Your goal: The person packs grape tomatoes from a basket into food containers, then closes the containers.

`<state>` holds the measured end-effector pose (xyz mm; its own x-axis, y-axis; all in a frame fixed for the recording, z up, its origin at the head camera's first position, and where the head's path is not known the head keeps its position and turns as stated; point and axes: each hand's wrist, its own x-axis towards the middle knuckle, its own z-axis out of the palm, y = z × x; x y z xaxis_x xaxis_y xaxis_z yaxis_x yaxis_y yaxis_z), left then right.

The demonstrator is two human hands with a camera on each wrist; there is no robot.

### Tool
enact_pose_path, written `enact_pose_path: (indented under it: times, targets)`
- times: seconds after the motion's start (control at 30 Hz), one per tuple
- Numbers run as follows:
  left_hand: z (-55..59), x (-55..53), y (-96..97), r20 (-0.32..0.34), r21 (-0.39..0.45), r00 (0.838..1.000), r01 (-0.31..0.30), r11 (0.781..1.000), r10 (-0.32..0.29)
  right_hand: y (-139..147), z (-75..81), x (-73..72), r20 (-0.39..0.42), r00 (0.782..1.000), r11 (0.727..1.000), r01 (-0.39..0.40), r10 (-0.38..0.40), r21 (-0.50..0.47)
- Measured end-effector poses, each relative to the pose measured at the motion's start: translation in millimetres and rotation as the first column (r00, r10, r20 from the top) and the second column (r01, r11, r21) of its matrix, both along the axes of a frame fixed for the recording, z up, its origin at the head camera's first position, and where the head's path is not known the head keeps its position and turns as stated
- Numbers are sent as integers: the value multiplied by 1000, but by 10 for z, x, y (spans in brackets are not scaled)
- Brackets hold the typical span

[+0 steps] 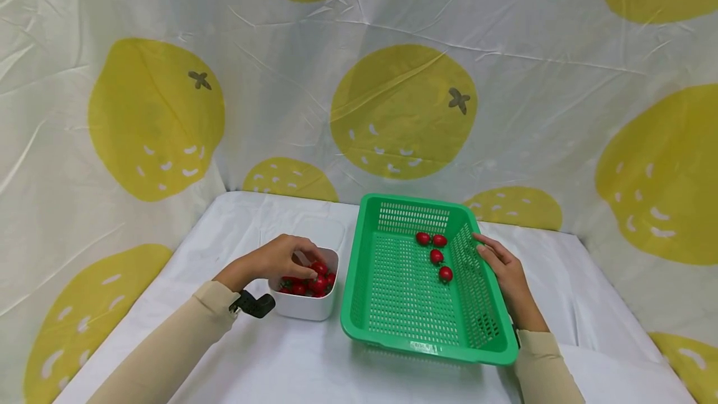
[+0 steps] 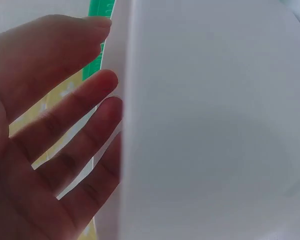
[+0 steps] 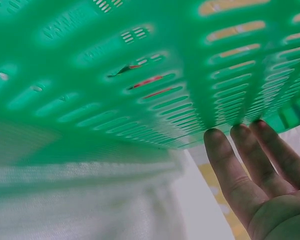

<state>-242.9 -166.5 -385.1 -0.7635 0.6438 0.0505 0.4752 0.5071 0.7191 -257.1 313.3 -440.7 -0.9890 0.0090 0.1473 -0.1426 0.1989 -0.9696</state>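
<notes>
My left hand (image 1: 283,259) reaches over a white square container (image 1: 305,309) of red cherry tomatoes (image 1: 318,283), its thumb and fingers spread among the top ones. In the left wrist view its fingers (image 2: 85,122) pass behind the container's pale wall, which hides the tomatoes. To the right, a green slotted basket (image 1: 429,349) has a few cherry tomatoes (image 1: 436,257) on its floor. My right hand (image 1: 507,276) holds this basket by its right side, thumb and index finger at the rim. Seen from the right wrist, three fingertips (image 3: 217,137) rest against the slotted outer wall.
A flat translucent lid (image 1: 320,229) lies behind the white container. White cloth (image 1: 258,354) covers the table. A curtain printed with big yellow fruit (image 1: 404,111) encloses the back and both sides, close behind the basket.
</notes>
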Motion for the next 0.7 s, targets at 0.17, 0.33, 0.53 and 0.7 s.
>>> enact_pose_path:
  times: [0.17, 0.33, 0.53, 0.7]
  targets:
    - [-22, -10, 17, -6, 12, 1000, 5, 1000, -5, 4, -3, 11, -1, 1000, 1000, -15, 15, -11]
    - [-11, -24, 55, -25, 27, 1000, 13, 1000, -13, -4, 5, 21, -6, 1000, 1000, -15, 15, -3]
    - [23, -63, 116, -28, 56, 999, 30, 998, -28, -12, 6, 19, -3, 1000, 1000, 6, -6, -9]
    - [46, -97, 170, -24, 80, 999, 35, 996, -33, -9, -18, 0, 6, 1000, 1000, 13, -13, 4]
